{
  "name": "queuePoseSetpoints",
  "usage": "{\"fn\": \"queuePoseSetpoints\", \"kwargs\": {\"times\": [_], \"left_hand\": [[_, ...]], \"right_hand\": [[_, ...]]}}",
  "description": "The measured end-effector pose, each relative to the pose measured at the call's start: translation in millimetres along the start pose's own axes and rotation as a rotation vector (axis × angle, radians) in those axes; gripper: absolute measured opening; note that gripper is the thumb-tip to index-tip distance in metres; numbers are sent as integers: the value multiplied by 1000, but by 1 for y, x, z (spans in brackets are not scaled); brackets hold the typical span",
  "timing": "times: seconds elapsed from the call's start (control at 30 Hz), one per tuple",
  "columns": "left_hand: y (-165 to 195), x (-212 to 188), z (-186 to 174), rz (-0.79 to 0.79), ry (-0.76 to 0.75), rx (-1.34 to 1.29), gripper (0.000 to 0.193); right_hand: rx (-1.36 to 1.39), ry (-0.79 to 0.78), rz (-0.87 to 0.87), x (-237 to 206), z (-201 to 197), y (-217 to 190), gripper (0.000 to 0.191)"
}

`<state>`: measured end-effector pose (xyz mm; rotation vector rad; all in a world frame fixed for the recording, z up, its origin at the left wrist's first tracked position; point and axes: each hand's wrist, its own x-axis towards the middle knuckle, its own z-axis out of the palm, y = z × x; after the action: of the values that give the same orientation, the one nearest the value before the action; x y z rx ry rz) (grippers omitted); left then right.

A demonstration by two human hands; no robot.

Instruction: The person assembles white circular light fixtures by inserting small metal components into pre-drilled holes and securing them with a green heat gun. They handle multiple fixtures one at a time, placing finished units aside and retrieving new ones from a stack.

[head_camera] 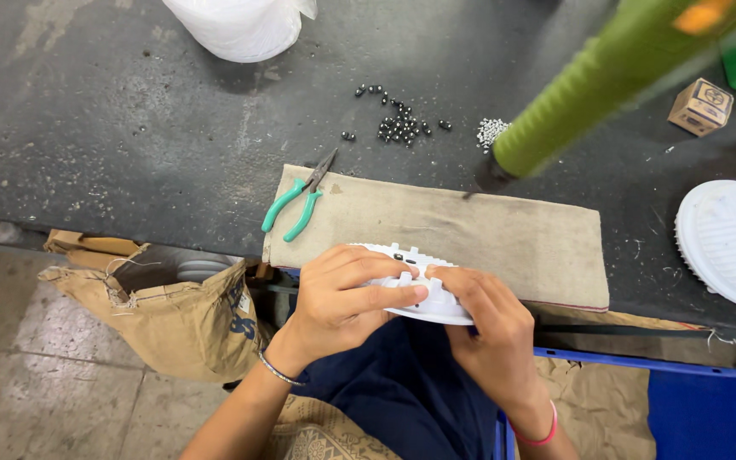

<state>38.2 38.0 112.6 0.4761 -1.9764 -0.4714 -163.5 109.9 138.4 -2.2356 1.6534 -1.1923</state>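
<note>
Left hand (342, 298), right hand (491, 328) both clamped on white plastic disc (423, 294) between them; light, stiff, slotted rim (likely brittle) — best gripped at edges.

Silver bangle (276, 370), pink wristband (541, 436), navy clothing (402, 383)

Green-handled pliers (298, 203) on tan cloth (487, 234), dark beads (402, 126), burlap sack (172, 315), blue crate (700, 409)
</note>
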Motion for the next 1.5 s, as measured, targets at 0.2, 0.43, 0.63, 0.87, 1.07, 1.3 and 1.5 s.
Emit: {"fn": "queuePoseSetpoints", "kwargs": {"times": [0.2, 0.43, 0.63, 0.87, 1.07, 1.3, 1.5], "left_hand": [[4, -2, -1, 3, -2, 16, 43], [9, 2, 2, -25, 16, 50, 40], [7, 10, 9, -20, 63, 93, 39], [12, 14, 14, -16, 44, 128, 43], [12, 17, 15, -38, 46, 117, 42], [9, 19, 15, -51, 43, 106, 43], [10, 16, 16, -51, 49, 102, 42]], "right_hand": [[19, -10, -9, -5, 0, -1, 44], [-61, 231, -105, -30, -12, -12, 44], [167, 858, -68, -30, -41, 60, 22], [187, 286, 517, 52, 25, 198, 15], [-125, 246, 289, 84, 55, 250, 15], [-277, 106, 338, 100, 56, 263, 9], [-411, -85, 285, 112, 51, 277, 6]]}}
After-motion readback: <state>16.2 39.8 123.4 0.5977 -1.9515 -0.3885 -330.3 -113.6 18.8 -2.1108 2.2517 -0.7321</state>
